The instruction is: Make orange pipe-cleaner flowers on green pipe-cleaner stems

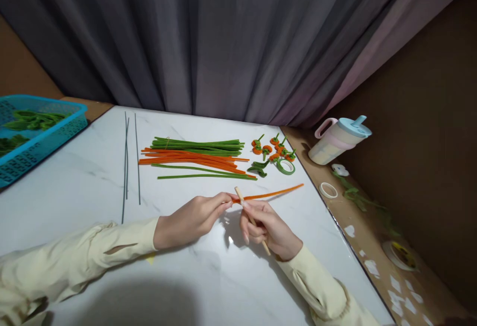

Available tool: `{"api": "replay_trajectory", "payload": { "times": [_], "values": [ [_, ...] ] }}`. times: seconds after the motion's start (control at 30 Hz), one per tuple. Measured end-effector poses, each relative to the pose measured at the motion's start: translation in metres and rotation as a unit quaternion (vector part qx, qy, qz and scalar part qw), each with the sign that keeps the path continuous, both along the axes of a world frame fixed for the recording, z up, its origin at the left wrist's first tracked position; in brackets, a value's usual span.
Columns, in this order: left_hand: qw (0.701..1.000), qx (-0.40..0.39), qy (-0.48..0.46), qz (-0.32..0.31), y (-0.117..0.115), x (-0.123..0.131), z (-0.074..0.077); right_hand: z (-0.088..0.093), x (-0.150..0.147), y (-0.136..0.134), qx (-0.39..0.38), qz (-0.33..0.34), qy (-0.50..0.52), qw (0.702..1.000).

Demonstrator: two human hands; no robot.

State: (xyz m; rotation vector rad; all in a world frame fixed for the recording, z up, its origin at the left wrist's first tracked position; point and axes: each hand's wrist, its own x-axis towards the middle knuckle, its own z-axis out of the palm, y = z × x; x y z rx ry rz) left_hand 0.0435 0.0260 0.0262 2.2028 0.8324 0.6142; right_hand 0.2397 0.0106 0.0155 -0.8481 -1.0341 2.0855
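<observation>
Holding leaves: blue perforated basket, left edge of worktop
Left hand: fingertips pinching orange stem
Stem: fuzzy, thin, pointing toward worktop's right edge
Right hand: fingers gripping wooden stick across stem
Cup: lidded, beyond right edge

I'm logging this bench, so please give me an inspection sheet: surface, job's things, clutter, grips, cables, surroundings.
Surface: white marbled tabletop.
Job's things: orange stem, wooden stick; green bundle and orange bundle beyond; thin dark rods, left.
Clutter: white scraps and lidded cup on brown surface, right.
Grips: left grip pinches the orange stem's end; right grip holds the wooden stick.
Cables: nothing seen.
Surroundings: grey curtain behind, blue basket left.
</observation>
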Motion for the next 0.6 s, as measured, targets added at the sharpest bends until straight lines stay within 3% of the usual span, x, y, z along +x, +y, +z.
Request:
{"api": "replay_trajectory", "payload": {
  "times": [0.43, 0.6],
  "values": [
    [0.999, 0.040, -0.020, 0.006, -0.003, 0.001, -0.008, -0.002, -0.005, -0.004, -0.016, -0.021, -0.046, 0.999],
    [0.989, 0.145, -0.009, 0.017, -0.002, -0.001, -0.012, 0.000, -0.007, -0.005, -0.001, -0.036, -0.039, 0.999]
  ]
}}
